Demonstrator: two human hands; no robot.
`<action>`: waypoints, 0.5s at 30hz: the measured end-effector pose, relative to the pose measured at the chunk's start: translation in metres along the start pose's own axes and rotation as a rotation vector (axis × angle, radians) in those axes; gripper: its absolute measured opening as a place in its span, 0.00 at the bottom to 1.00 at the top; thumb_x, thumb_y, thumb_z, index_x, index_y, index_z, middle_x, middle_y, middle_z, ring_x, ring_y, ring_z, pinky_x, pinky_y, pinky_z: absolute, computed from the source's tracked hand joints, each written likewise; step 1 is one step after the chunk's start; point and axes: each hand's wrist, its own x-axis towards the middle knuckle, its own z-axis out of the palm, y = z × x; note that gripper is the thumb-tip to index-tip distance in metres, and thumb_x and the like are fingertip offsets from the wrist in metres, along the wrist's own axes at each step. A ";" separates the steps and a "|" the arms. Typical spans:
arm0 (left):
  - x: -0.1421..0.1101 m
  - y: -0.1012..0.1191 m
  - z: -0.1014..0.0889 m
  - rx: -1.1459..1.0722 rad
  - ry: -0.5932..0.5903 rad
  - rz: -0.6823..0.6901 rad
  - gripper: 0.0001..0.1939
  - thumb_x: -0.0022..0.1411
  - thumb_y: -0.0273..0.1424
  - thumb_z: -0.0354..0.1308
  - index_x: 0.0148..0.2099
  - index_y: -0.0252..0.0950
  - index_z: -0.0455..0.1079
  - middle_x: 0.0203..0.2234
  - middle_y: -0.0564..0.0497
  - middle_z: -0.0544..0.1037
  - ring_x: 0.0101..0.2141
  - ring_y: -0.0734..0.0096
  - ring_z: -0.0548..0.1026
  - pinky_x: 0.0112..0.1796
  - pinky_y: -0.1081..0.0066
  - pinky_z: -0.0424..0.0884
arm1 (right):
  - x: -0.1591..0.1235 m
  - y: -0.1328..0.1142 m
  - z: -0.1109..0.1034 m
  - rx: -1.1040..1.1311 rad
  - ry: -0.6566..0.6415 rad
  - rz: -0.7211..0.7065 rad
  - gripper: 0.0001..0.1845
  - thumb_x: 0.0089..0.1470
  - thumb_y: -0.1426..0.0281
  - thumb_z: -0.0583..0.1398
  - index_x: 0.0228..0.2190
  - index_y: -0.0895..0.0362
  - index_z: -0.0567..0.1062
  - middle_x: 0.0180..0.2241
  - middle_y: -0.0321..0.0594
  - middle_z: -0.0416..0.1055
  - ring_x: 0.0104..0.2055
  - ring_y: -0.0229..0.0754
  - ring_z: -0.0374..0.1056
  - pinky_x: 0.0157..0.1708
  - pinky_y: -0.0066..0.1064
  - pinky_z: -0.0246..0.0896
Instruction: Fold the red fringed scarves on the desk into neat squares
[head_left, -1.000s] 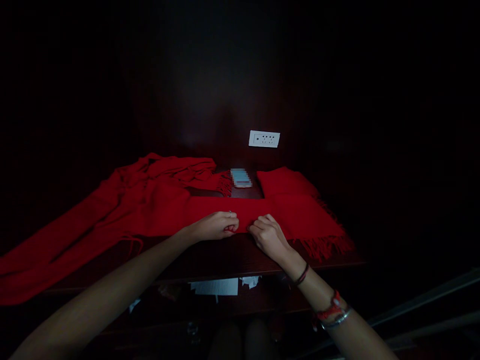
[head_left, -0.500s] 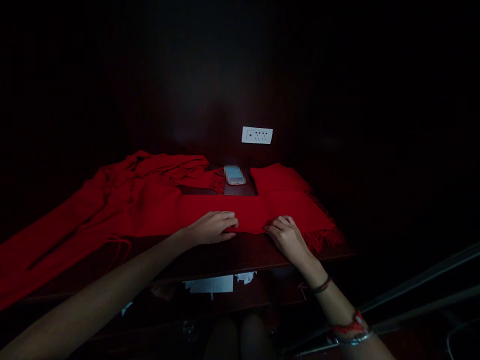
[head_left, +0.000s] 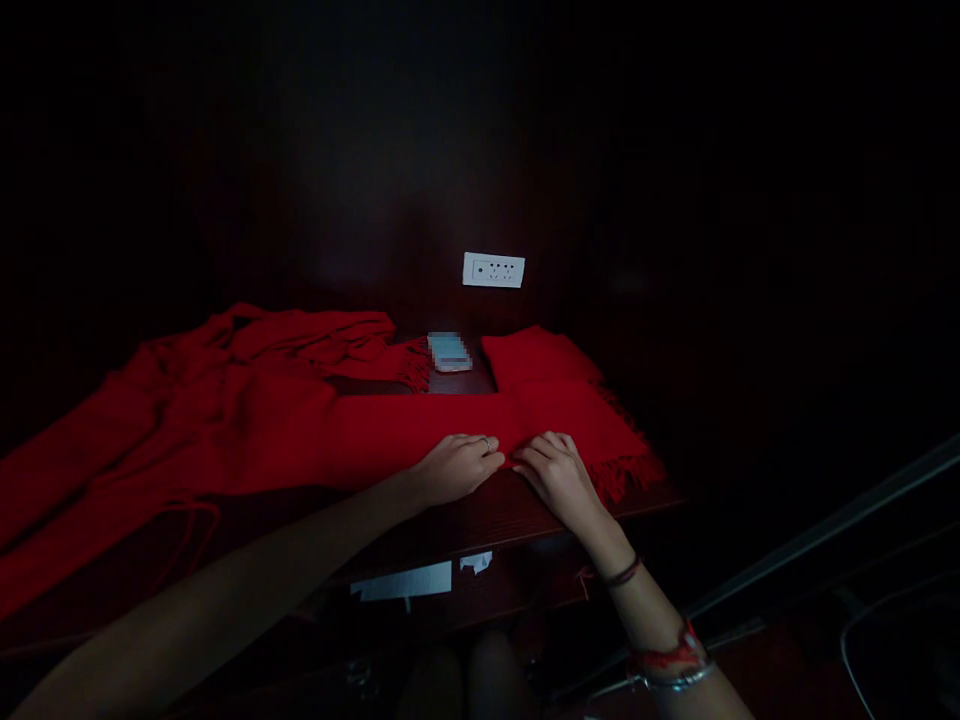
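Note:
A red scarf [head_left: 420, 425] with fringed ends lies across the dark table, a long flat strip of it running in front of me. At its near edge, my left hand [head_left: 461, 468], with a ring on one finger, has its fingertips closed on the cloth. Just to the right, my right hand [head_left: 553, 470] pinches the same edge, close to the left fingertips. On the right, a fringed part [head_left: 574, 410] is laid flat in layers. Loose, rumpled red cloth [head_left: 247, 380] spreads over the left side; whether it is all one piece I cannot tell.
A phone [head_left: 450, 352] with a blurred screen lies behind the strip. On the back wall is a white socket plate [head_left: 493, 270]. Papers [head_left: 405, 582] sit on a shelf under the tabletop [head_left: 480, 515]. The surroundings are very dark.
My left hand has moved right along the near edge, up to my right hand, and its fingers have closed on the cloth. The view has shifted slightly right.

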 end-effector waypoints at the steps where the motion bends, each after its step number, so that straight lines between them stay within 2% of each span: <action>1: 0.000 0.000 0.000 -0.006 0.002 -0.007 0.07 0.60 0.28 0.43 0.33 0.35 0.62 0.30 0.51 0.68 0.32 0.71 0.69 0.31 0.73 0.64 | -0.001 0.000 -0.001 0.010 0.012 0.025 0.10 0.51 0.69 0.53 0.36 0.56 0.70 0.32 0.40 0.68 0.36 0.41 0.57 0.38 0.32 0.45; 3: 0.000 0.000 0.000 -0.019 0.000 -0.020 0.08 0.61 0.29 0.42 0.34 0.35 0.62 0.31 0.51 0.68 0.32 0.71 0.69 0.32 0.73 0.64 | -0.004 -0.001 -0.002 0.012 0.022 0.058 0.11 0.52 0.70 0.53 0.38 0.56 0.70 0.33 0.40 0.68 0.38 0.41 0.56 0.39 0.32 0.45; 7: 0.001 0.000 -0.001 -0.037 -0.013 -0.033 0.07 0.60 0.29 0.43 0.34 0.35 0.62 0.31 0.51 0.69 0.32 0.72 0.69 0.32 0.74 0.64 | -0.005 0.000 -0.001 -0.034 -0.006 0.055 0.09 0.52 0.73 0.52 0.29 0.56 0.72 0.27 0.39 0.68 0.34 0.40 0.57 0.38 0.32 0.45; 15: 0.001 0.002 0.003 -0.069 -0.036 -0.074 0.06 0.59 0.29 0.44 0.34 0.35 0.62 0.31 0.51 0.68 0.32 0.71 0.68 0.31 0.73 0.64 | 0.000 0.000 0.001 -0.117 -0.011 0.045 0.08 0.51 0.75 0.52 0.26 0.58 0.71 0.25 0.38 0.66 0.32 0.39 0.56 0.37 0.31 0.45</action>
